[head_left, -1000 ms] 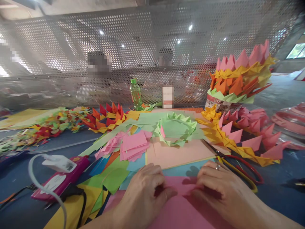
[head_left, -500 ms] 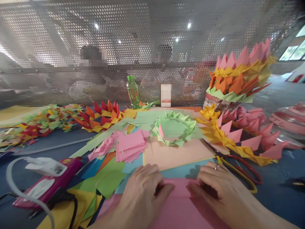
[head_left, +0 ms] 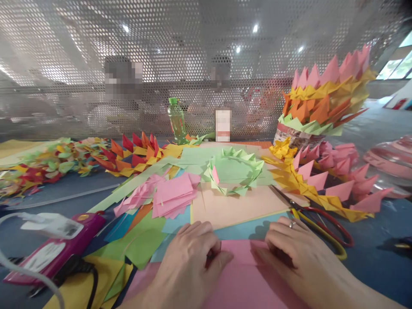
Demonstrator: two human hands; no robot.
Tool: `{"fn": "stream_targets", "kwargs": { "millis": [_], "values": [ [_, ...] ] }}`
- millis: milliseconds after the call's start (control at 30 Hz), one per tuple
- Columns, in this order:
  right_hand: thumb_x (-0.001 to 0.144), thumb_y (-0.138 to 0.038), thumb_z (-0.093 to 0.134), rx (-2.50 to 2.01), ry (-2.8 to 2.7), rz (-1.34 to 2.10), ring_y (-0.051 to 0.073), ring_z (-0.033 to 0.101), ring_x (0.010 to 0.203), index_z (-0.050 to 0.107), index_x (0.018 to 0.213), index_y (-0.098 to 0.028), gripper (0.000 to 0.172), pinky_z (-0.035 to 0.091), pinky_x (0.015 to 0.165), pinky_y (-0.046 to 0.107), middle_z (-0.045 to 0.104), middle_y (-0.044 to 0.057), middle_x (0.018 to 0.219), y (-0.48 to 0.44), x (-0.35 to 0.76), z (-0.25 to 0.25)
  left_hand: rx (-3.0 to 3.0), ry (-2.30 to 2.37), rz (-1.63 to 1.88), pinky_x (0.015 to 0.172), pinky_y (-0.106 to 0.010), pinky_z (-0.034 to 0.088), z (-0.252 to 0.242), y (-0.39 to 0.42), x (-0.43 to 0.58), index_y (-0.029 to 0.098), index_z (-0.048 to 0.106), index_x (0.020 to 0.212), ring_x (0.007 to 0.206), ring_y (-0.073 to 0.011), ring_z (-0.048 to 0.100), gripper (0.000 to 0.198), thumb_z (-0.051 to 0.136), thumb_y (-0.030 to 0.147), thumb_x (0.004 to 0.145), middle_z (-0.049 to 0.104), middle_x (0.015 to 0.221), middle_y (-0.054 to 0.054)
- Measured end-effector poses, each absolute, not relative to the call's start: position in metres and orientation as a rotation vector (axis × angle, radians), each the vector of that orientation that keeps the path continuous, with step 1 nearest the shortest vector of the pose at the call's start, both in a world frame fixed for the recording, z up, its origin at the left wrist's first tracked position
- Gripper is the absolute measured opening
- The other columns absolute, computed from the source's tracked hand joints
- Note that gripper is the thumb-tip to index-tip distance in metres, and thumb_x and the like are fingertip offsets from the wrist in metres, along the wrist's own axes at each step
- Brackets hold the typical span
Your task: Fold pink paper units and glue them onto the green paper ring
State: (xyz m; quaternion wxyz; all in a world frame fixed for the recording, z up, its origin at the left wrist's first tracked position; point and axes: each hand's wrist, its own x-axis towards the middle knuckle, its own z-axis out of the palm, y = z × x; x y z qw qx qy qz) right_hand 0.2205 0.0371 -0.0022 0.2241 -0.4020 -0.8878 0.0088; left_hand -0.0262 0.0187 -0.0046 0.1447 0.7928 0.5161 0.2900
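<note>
A large sheet of pink paper (head_left: 240,283) lies in front of me, its far edge folded over in a narrow strip. My left hand (head_left: 196,257) is closed at the left of that fold, thumb and fingers pinching the paper. On the right of the fold my right hand (head_left: 286,253), with a ring on one finger, pinches the same edge. Just beyond my hands lie blue and peach sheets (head_left: 228,212). A ring of folded light green paper points (head_left: 236,171) stands farther back. Scissors (head_left: 309,210) with red and yellow handles rest beside my right hand.
Small pink paper pieces (head_left: 175,193) are stacked left of centre. A purple power strip (head_left: 61,244) with plugs and cables lies at left. Yellow and pink folded chains (head_left: 322,184) and a tiered paper piece (head_left: 322,98) stand at right. A green-capped bottle (head_left: 177,122) is at the back.
The view has shifted slightly, so the things at left appear a little farther left and higher. Both hands keep their pinch on the folded pink paper, nearly unmoved.
</note>
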Motion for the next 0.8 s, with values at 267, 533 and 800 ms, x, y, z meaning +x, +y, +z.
{"fn": "stream_targets", "kwargs": {
  "millis": [267, 533, 800],
  "values": [
    [0.096, -0.025, 0.058, -1.121, -2.448, -0.025, 0.015, 0.045, 0.061, 0.04, 0.066, -0.022, 0.036, 0.025, 0.062, 0.03, 0.049, -0.004, 0.063, 0.037, 0.221, -0.005, 2.303, 1.586, 0.708, 0.066, -0.029, 0.031, 0.001, 0.015, -0.022, 0.018, 0.049, 0.062, 0.066, -0.0147, 0.051, 0.027, 0.068, 0.013, 0.081, 0.053, 0.066, 0.004],
    [0.093, -0.024, 0.061, -1.118, -2.464, -0.019, 0.014, 0.045, 0.058, 0.038, 0.064, -0.022, 0.037, 0.026, 0.061, 0.029, 0.048, -0.005, 0.062, 0.038, 0.221, -0.002, 2.4, 1.65, 0.726, 0.068, -0.033, 0.037, 0.007, 0.016, -0.025, 0.02, 0.056, 0.074, 0.07, -0.0201, 0.056, 0.019, 0.075, 0.018, 0.076, 0.059, 0.074, 0.002],
    [0.093, -0.025, 0.061, -1.111, -2.469, -0.058, 0.015, 0.044, 0.059, 0.037, 0.064, -0.022, 0.038, 0.025, 0.06, 0.029, 0.046, -0.004, 0.061, 0.038, 0.223, -0.008, 2.862, 1.036, 0.67, 0.067, -0.025, 0.052, 0.0, 0.005, -0.021, 0.019, 0.064, 0.094, 0.074, -0.0157, 0.063, 0.027, 0.039, 0.011, 0.099, 0.066, 0.084, -0.003]
  ]
}}
